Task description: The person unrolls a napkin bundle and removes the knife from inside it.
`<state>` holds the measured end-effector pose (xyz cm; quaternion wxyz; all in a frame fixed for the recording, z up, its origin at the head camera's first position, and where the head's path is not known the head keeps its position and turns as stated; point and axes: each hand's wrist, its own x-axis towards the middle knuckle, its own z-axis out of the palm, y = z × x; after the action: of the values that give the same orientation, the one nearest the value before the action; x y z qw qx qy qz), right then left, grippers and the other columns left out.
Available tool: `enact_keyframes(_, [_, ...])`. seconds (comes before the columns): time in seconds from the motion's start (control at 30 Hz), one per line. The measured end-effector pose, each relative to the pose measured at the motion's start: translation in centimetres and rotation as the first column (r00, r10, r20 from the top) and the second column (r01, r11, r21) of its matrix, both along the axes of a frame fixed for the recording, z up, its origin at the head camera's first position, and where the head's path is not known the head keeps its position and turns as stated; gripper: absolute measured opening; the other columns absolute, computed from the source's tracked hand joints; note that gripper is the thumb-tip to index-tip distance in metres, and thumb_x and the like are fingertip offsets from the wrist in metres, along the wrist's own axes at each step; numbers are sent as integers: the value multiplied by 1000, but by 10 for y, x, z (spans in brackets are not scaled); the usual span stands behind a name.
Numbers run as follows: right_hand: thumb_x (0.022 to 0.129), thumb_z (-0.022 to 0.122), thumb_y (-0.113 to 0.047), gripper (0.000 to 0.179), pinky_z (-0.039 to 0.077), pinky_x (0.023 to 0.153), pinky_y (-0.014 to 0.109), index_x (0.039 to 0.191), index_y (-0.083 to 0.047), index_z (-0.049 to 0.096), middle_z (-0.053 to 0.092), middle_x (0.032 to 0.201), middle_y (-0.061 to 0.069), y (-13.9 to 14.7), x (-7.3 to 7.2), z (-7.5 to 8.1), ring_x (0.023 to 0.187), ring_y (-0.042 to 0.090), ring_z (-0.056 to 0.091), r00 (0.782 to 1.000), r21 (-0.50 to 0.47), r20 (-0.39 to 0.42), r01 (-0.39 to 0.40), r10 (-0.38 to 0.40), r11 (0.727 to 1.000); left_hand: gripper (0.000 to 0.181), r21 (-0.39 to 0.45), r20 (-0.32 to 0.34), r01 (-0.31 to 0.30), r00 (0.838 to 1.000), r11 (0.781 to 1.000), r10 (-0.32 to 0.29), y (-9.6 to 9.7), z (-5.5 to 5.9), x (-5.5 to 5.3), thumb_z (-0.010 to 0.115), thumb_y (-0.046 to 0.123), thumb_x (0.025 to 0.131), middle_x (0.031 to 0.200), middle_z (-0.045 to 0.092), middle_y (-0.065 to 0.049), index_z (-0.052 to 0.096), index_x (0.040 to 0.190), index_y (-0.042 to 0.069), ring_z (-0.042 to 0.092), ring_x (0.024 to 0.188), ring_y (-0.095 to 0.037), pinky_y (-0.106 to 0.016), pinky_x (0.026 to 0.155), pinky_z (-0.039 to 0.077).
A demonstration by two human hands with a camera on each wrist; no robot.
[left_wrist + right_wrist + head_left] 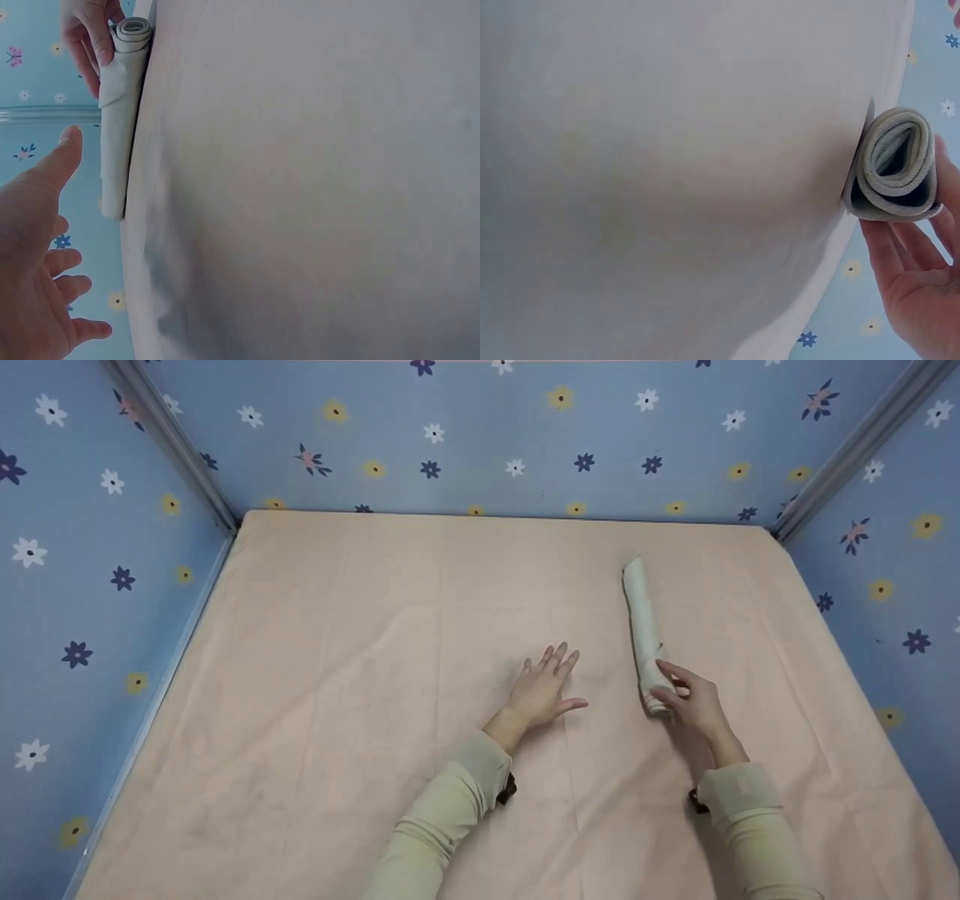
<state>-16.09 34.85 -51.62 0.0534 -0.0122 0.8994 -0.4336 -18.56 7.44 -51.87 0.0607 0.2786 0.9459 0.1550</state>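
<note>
A pale grey-green rolled cloth [642, 622] lies lengthwise on the right part of the table, its near end showing wound layers in the right wrist view [895, 161]. My right hand [694, 701] grips this roll close to its near end, with the thumb on top and the fingers at its right side. To the left of the roll, my left hand [541, 690] is held low over the tablecloth, fingers spread and thumb pointing toward the roll. Nothing is in the left hand, and a gap separates it from the cloth.
A creased peach tablecloth [360, 675] covers the table. Blue flowered panels [495, 435] stand behind it and at both sides, joined by grey metal posts [176, 442] at the back corners.
</note>
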Motion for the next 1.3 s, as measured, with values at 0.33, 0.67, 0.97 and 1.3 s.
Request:
enact_keyframes(0.33, [84, 59, -24, 52, 48, 61, 20, 131, -9, 44, 40, 131, 19, 4, -2, 1, 103, 32, 50, 1000, -10, -17, 15, -15, 1000, 80, -9, -11, 17, 1000, 1000, -17, 10, -2, -1, 46, 59, 82, 147, 16, -6, 16, 143, 17, 15, 132, -23, -48, 101, 23])
enact_keyframes(0.67, [87, 56, -21, 44, 48, 64, 17, 128, -7, 48, 45, 129, 17, 6, -4, 0, 101, 29, 51, 998, -31, -32, 47, -48, 998, 79, -14, -2, 28, 1000, 1000, -28, 21, -2, -1, 45, 59, 82, 146, 17, -5, 15, 143, 18, 16, 132, -23, -48, 101, 24])
enact_keyframes(0.97, [88, 55, -21, 40, 46, 65, 13, 126, -10, 51, 47, 128, 13, 6, -5, -2, 100, 25, 52, 993, -43, -10, 118, -118, 992, 78, -22, 2, 40, 999, 999, -40, 28, -1, -1, 45, 58, 83, 147, 15, -4, 15, 143, 19, 15, 132, -22, -47, 101, 23])
enact_keyframes(1.3, [89, 54, -15, 32, 43, 66, 8, 119, -5, 57, 55, 118, 16, 7, -6, -1, 97, 28, 57, 986, 24, -99, 141, -138, 990, 78, -29, -17, 45, 999, 999, -45, 34, -1, 0, 45, 58, 83, 146, 19, -6, 18, 143, 17, 18, 132, -23, -48, 100, 26])
